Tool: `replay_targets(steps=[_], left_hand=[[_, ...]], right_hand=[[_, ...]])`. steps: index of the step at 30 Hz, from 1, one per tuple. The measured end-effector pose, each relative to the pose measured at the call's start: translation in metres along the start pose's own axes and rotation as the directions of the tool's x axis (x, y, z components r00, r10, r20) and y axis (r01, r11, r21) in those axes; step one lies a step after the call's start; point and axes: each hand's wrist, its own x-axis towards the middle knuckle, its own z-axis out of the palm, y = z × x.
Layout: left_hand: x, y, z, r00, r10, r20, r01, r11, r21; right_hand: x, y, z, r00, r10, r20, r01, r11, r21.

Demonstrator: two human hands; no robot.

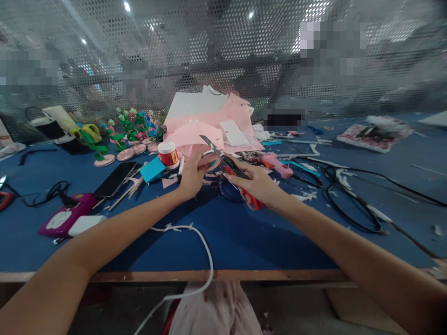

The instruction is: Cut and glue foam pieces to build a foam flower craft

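My right hand (261, 182) is closed around a pair of scissors (226, 161) with black and red handles. Their blades point up and to the left, over the pale pink paper. My left hand (193, 175) pinches a curved pink paper piece (212, 162) just left of the scissors. Fingers hide part of this piece, so I cannot tell whether the blades touch it. A marker (180, 169) lies beside my left hand, and a red and white tub (168, 155) stands behind it. Pink sheets (195, 135) are spread beyond both hands.
Several paper flowers (127, 135) on round pink bases stand at the back left. A phone (115, 179), a purple power strip (68, 215) and a blue card (152, 169) lie left. On the right are a pink glue gun (279, 166), black cable (344, 218) and scraps.
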Motion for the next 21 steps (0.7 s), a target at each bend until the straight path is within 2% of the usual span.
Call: replay_targets(steps=[3,9,14,21], left_hand=[[-0.0007,-0.0003,0.0001,0.999,0.039,-0.009,-0.039,0.999,-0.006],[-0.0005,-0.0036,0.0019,1.000,-0.004,-0.003,0.004,0.998,-0.056],[-0.0005,-0.0080,0.0040,1.000,0.010,-0.013,-0.011,0.998,-0.055],[-0.0020,-0.0015,0.0004,1.000,0.030,0.004,-0.030,0.996,0.089]], right_hand=[[0.0004,0.0004,-0.0001,1.000,0.006,-0.029,-0.006,1.000,-0.004],[0.0000,-0.0004,0.0004,0.999,-0.010,-0.030,0.010,1.000,-0.012],[-0.0010,-0.0017,0.0015,1.000,-0.001,-0.029,0.000,0.999,-0.033],[-0.0007,0.0020,-0.0002,0.999,-0.044,-0.017,0.043,0.998,-0.051]])
